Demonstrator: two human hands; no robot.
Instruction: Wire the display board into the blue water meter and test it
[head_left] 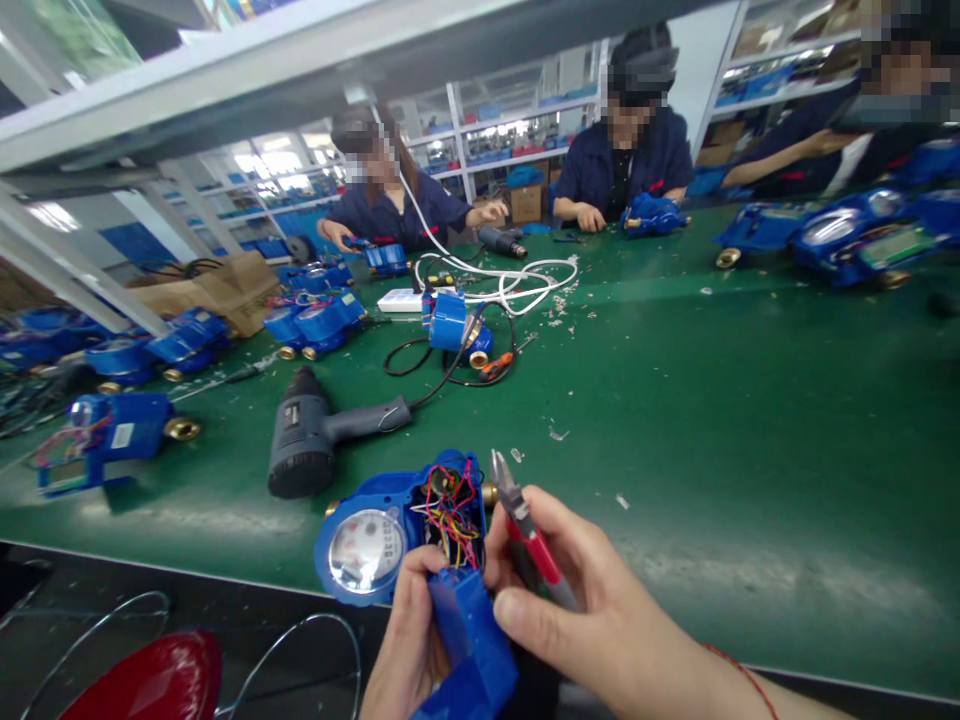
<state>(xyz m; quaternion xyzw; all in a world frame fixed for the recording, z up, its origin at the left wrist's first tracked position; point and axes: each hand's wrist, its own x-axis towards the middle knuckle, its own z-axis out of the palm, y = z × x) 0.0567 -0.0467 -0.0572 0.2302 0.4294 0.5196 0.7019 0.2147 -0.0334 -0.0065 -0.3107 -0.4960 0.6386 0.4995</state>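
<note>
A blue water meter (367, 550) with a round clear dial lies at the table's front edge. Its side compartment stands uncovered, showing a tangle of red, yellow, white and black wires (454, 515). My left hand (409, 630) grips a blue plastic cover (472, 635) in front of the compartment, where the wires run down to it. In my right hand (592, 600) are red-handled pliers (529, 535), their jaws pointing up and away beside the meter's brass fitting. The thumb of that hand rests at the cover's right edge. Part of the cover is hidden by my fingers.
A grey heat gun (307, 440) lies behind the meter, its cord running to the back. More blue meters (124, 430) line the left side. A white power strip (401, 300), a screwdriver (496, 367) and scraps lie mid-table. Co-workers (622, 150) sit opposite. A red stool (150, 680) stands below.
</note>
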